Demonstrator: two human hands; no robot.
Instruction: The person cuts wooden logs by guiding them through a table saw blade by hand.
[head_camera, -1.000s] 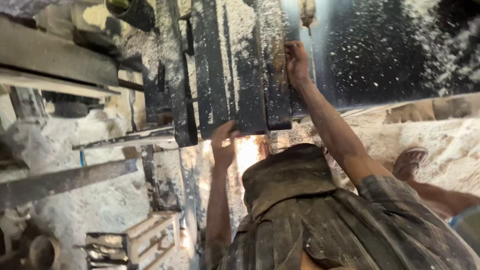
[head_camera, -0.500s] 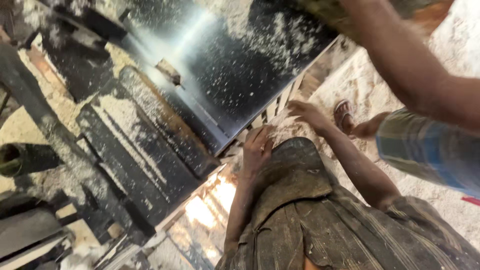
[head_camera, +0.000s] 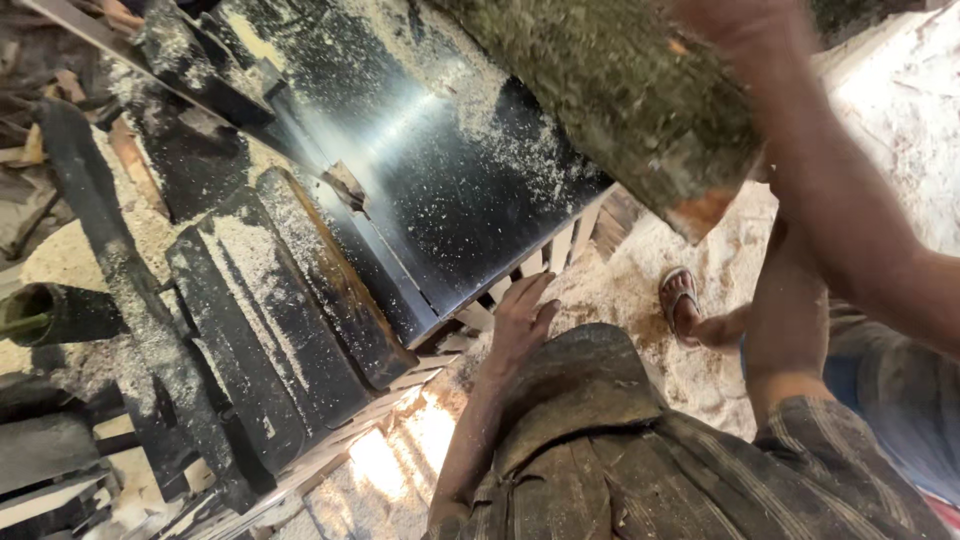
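Left hand (head_camera: 520, 322) open, on saw table (head_camera: 470, 200) edge | right hand hidden behind log (head_camera: 640, 100), grip untellable

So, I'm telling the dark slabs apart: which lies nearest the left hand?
The brown-edged slab lying against the black saw table; the other dark slabs lie beyond it, farther from the left hand.

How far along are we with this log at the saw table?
Looks done: dark slabs lie beside the saw table, which is scattered with sawdust. In hand: the mossy log hangs above the table's corner, a co-worker's arm across it; your left hand is open by the table edge. Left: the log is not yet on the table.
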